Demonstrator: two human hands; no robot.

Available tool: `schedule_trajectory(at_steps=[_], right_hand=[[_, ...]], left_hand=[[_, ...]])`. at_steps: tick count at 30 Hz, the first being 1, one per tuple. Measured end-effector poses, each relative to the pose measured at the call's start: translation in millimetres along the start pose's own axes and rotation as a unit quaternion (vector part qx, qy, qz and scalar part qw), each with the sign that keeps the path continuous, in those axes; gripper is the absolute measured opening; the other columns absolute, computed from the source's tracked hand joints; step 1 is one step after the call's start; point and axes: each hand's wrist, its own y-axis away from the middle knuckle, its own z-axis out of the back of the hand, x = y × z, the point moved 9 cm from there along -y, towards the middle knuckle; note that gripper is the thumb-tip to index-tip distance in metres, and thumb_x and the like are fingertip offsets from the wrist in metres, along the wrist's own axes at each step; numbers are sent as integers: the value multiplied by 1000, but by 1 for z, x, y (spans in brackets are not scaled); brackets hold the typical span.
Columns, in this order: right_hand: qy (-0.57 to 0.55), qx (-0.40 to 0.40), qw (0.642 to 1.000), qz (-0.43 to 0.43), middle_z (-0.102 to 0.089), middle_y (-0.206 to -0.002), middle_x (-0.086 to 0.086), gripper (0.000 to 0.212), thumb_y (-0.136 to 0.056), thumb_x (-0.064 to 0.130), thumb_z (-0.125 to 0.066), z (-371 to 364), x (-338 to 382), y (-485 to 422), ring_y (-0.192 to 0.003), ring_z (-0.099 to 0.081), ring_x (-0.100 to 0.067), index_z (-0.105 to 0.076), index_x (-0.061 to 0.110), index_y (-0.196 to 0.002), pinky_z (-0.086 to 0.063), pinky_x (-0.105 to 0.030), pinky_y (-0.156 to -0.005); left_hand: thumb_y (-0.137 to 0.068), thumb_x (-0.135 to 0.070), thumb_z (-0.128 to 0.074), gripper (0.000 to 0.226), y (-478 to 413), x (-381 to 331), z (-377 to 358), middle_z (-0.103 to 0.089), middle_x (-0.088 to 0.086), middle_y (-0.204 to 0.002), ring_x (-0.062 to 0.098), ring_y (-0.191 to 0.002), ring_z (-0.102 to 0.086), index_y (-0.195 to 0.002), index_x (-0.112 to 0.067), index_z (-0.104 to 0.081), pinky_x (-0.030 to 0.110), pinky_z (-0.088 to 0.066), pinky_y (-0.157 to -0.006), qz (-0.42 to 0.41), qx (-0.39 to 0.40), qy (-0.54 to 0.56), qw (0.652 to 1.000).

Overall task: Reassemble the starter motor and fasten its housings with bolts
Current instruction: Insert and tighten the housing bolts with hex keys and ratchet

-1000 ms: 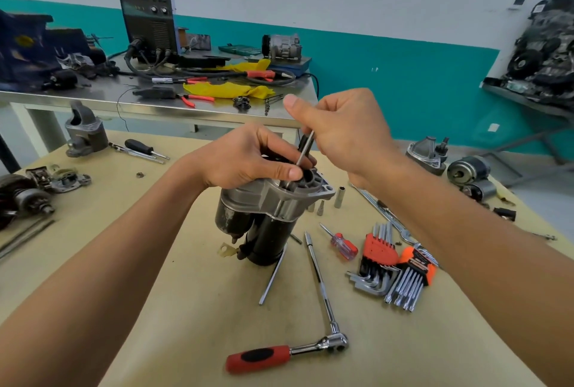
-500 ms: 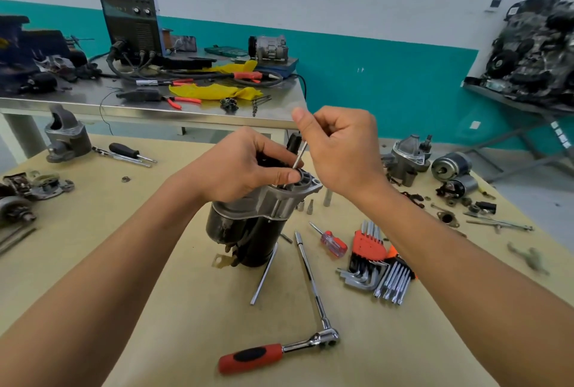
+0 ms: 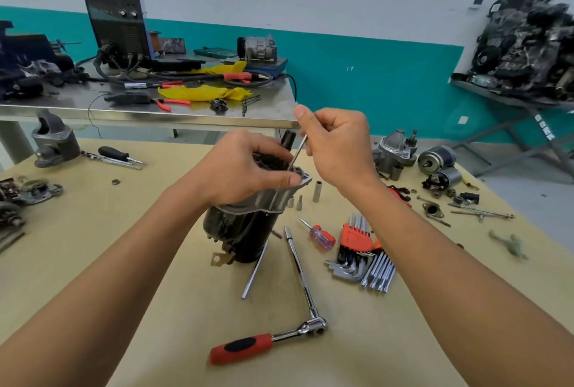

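The starter motor [image 3: 245,231] stands upright on the tan table, black body below and a grey aluminium housing [image 3: 279,195] on top. My left hand [image 3: 245,170] grips the top of that housing, thumb against its rim. My right hand [image 3: 334,145] pinches the upper end of a long through bolt [image 3: 296,153], which slants down into a hole at the housing's edge. A second long bolt [image 3: 255,270] leans against the motor's base on the table.
A ratchet with a red handle and long extension [image 3: 298,287] lies in front of the motor. Right of it are a small screwdriver [image 3: 320,234], hex key sets [image 3: 363,250], sockets [image 3: 316,191] and other starter parts [image 3: 435,163]. A steel bench [image 3: 155,113] with tools stands behind.
The bolt has gone further down into the housing hole and my right hand has come lower with it. The view has shifted slightly.
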Motion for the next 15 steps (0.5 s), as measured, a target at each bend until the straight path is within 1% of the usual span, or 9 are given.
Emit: schedule_trajectory(at_steps=[2, 3, 5, 6, 7, 9, 11, 13, 15], right_hand=[[-10, 38, 999, 3, -57, -46, -5, 45, -97, 32, -63, -3, 1, 2, -41, -47, -9, -65, 3, -62, -42, -28, -48], [-10, 49, 999, 8, -58, -46, -1, 44, -97, 33, -62, -5, 2, 2, -41, -49, -9, -65, 5, -63, -45, -29, -48], [-8, 44, 999, 11, -59, -47, -1, 45, -97, 33, -62, -6, 3, 2, -40, -51, -10, -66, 4, -63, -46, -28, -49], [-6, 36, 999, 8, -60, -47, -3, 46, -97, 32, -62, -6, 3, 2, -40, -52, -10, -66, 2, -63, -46, -27, -51], [-6, 29, 1000, 6, -60, -48, -4, 46, -98, 31, -62, -7, 3, 1, -40, -52, -11, -66, 1, -63, -46, -26, -53], [-9, 30, 999, 9, -60, -49, -7, 47, -99, 30, -61, -12, 8, 2, -41, -52, -13, -66, -1, -64, -45, -26, -57], [-6, 44, 998, 37, -59, -49, -9, 47, -98, 29, -61, -22, 19, 1, -42, -52, -19, -65, 0, -61, -44, -28, -54], [2, 56, 996, 70, -56, -46, -1, 44, -96, 27, -64, -27, 30, -1, -41, -48, -17, -64, 11, -55, -43, -29, -49], [-6, 62, 995, 78, -55, -44, 9, 37, -94, 26, -67, -27, 33, -2, -41, -46, -7, -65, 26, -57, -42, -25, -47]], left_hand=[[-60, -60, -78, 58, 13, 4, 9, -55, -9, -142, 3, -127, -49, -109, -31, -75, 27, -39, -102, -5, -54, 12, 998], [-56, -63, -78, 65, 22, 10, 14, -52, -13, -143, 1, -128, -47, -114, -34, -71, 26, -37, -102, 0, -85, 15, 996], [-52, -62, -83, 86, 43, 27, 12, -52, -27, -127, -14, -108, -52, -131, -41, -56, 10, -41, -90, 31, -122, -6, 992], [-52, -55, -88, 94, 54, 37, 7, -52, -34, -117, -18, -96, -56, -137, -43, -48, 1, -42, -79, 52, -134, -1, 990], [-55, -45, -93, 97, 65, 47, 0, -53, -38, -110, -21, -89, -58, -139, -44, -44, -2, -45, -72, 72, -149, 22, 986], [-62, -30, -93, 84, 79, 62, -7, -64, -34, -103, -15, -89, -64, -134, -38, -51, 7, -53, -75, 83, -196, 84, 973], [-67, -25, -91, 67, 83, 69, -5, -71, -25, -101, -7, -93, -68, -125, -30, -59, 11, -54, -77, 73, -228, 120, 963], [-69, -21, -90, 58, 81, 72, -1, -73, -22, -100, -3, -93, -69, -119, -30, -62, 9, -52, -74, 60, -231, 146, 960], [-69, -20, -91, 56, 79, 75, 5, -73, -23, -99, -3, -92, -69, -115, -33, -62, 7, -50, -72, 55, -219, 148, 963]])
